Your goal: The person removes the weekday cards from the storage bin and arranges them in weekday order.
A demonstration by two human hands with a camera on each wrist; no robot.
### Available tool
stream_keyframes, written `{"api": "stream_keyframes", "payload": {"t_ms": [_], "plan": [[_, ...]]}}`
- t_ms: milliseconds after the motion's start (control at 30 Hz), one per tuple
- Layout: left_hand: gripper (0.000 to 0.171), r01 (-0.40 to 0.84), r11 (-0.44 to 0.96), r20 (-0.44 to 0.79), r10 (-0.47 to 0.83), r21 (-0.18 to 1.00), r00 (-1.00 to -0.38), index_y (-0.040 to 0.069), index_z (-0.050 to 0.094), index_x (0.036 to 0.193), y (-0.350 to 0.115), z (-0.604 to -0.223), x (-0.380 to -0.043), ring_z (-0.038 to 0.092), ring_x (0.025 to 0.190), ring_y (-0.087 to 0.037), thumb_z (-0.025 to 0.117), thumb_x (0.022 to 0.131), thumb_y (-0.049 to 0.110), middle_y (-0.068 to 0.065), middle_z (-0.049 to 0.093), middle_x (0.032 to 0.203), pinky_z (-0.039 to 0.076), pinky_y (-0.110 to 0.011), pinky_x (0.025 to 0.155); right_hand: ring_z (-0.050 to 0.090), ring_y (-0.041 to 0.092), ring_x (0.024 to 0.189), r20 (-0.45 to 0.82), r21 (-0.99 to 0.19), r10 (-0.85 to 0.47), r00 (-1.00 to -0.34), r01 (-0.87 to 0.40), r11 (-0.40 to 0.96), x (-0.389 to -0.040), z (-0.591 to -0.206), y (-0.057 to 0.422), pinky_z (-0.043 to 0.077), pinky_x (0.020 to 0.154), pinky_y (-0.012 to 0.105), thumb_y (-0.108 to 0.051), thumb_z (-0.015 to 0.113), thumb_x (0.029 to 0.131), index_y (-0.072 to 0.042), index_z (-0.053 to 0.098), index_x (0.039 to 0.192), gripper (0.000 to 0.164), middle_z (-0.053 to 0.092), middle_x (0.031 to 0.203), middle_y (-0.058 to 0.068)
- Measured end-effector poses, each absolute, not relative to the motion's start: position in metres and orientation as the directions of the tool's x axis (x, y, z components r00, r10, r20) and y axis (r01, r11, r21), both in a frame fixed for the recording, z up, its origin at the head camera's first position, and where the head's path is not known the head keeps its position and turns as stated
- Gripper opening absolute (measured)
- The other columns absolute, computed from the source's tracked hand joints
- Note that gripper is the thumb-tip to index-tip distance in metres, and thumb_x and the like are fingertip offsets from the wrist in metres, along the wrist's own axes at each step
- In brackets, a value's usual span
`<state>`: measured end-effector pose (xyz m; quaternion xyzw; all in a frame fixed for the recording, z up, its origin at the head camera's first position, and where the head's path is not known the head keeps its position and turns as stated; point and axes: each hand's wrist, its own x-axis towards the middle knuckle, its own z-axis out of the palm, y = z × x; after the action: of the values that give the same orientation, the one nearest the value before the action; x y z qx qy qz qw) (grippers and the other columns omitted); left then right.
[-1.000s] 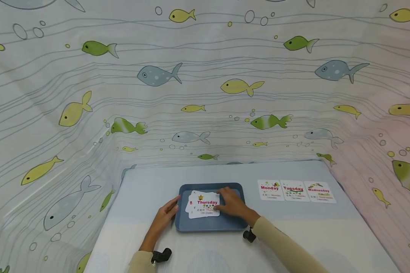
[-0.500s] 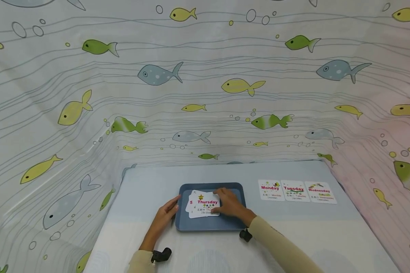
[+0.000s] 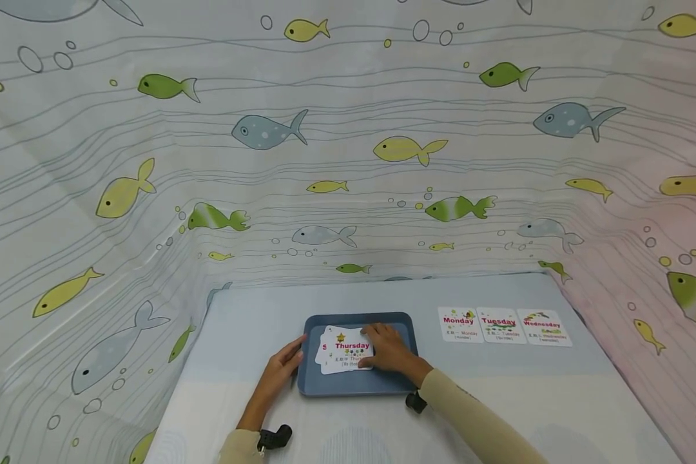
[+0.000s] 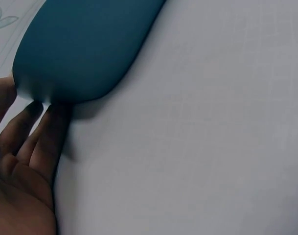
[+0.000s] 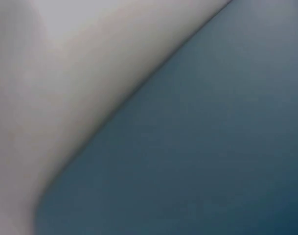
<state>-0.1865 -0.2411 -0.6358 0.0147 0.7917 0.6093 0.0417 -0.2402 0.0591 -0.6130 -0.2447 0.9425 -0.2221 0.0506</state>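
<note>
A white word card reading Thursday [image 3: 350, 347] lies on top of other cards in the blue tray [image 3: 354, 385]. My right hand [image 3: 392, 350] grips this card at its right side, fingertips at the upper corner and thumb at the lower one. Left of it, part of another card [image 3: 323, 353] with a red S sticks out from beneath. My left hand [image 3: 280, 369] rests against the tray's left side, its extended fingers [image 4: 48, 134] touching the rim in the left wrist view. The right wrist view shows only the tray [image 5: 178, 147] and the tablecloth, with the hand out of sight.
On the table's right side lie three cards edge to edge: Monday [image 3: 459, 327], Tuesday [image 3: 501, 327] and Wednesday [image 3: 543, 328]. A pale cloth covers the table [image 3: 354, 425]. Behind it and along both sides hangs fish-patterned fabric [image 3: 354, 212].
The right hand's thumb has shifted slightly down and its wrist a little left along the Thursday card's right side. The left hand and the tray stay in place.
</note>
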Motion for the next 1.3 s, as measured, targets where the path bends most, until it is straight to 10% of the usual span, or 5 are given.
{"api": "stream_keyframes", "payload": {"t_ms": [567, 967, 1300], "plan": [[0.045, -0.031, 0.265, -0.054, 0.082, 0.964, -0.995, 0.015, 0.052, 0.146, -0.241, -0.635, -0.186, 0.037, 0.147, -0.027, 0.058, 0.103, 0.023, -0.007, 0.046, 0.155, 0.038, -0.010, 0.104, 0.048, 0.024, 0.104, 0.081, -0.479, -0.465, -0.882, -0.444, 0.758, -0.239, -0.611, 0.055, 0.047, 0.089, 0.042, -0.047, 0.088, 0.070, -0.009, 0.037, 0.153, 0.105, 0.048, 0.127, 0.013], [0.044, -0.005, 0.273, -0.026, 0.073, 0.962, -0.997, 0.013, 0.053, 0.145, -0.241, -0.638, -0.188, 0.038, 0.146, -0.030, 0.058, 0.103, 0.022, -0.010, 0.048, 0.153, 0.040, -0.010, 0.103, 0.051, 0.013, 0.082, 0.036, -0.739, -0.411, -0.911, -0.301, 0.603, -0.245, -0.606, 0.055, 0.044, 0.071, 0.028, -0.014, 0.070, 0.094, -0.006, 0.057, 0.131, 0.040, 0.061, 0.101, 0.005], [0.044, -0.034, 0.234, -0.056, 0.089, 0.972, -0.994, 0.014, 0.053, 0.146, -0.242, -0.633, -0.186, 0.038, 0.147, -0.026, 0.058, 0.102, 0.020, -0.007, 0.047, 0.154, 0.038, -0.007, 0.101, 0.048, 0.010, 0.064, 0.005, -0.856, -0.353, -0.935, -0.187, 0.481, -0.238, -0.597, 0.069, 0.039, 0.054, 0.022, -0.014, 0.065, 0.097, -0.008, 0.059, 0.132, 0.036, 0.058, 0.081, 0.001]]}}
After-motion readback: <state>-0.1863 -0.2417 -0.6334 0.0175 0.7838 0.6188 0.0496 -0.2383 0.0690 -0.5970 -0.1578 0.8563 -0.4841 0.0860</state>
